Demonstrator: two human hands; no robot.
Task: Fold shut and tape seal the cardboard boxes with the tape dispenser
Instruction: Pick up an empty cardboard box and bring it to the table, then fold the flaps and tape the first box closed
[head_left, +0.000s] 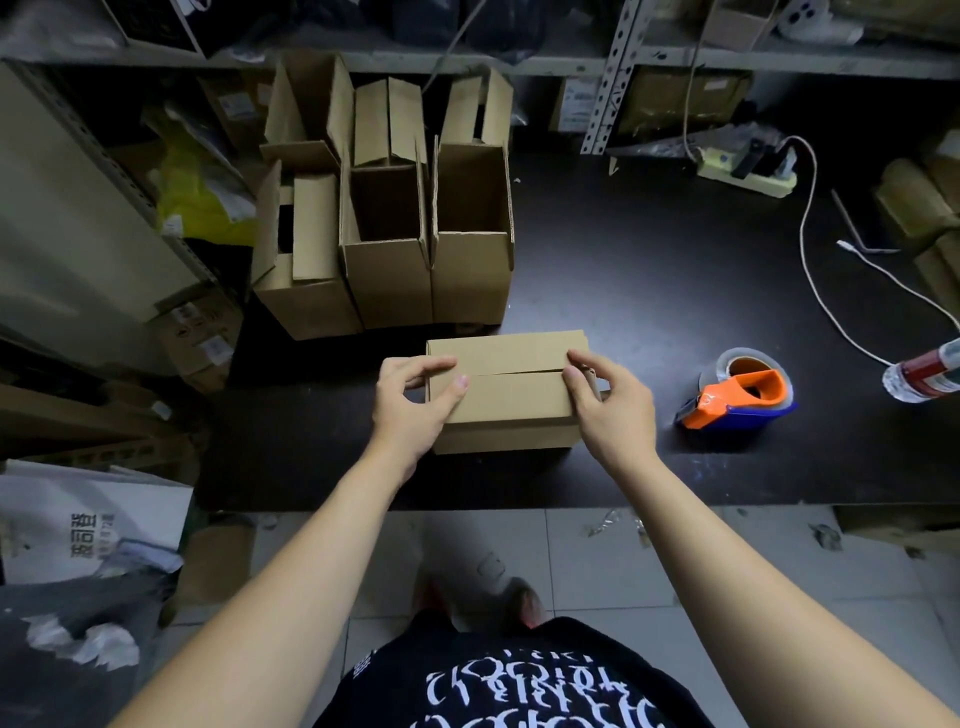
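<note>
Bearing everything: dark worktop (649, 291).
Open cardboard boxes (387, 280): several upright at the back, flaps up, none folded or taped.
Small cardboard box (509, 405): near the front edge, top flaps folded flat and meeting at a seam; no tape visible.
Left hand (410, 405): grips its left end, thumb on top.
Right hand (608, 410): grips its right end, fingers on the flaps.
Tape dispenser (737, 395): orange, lying untouched to the right.
Progress: folding looks done; sealing remains.

L hand (413, 402), R hand (610, 410): prob. pinch-grip
</note>
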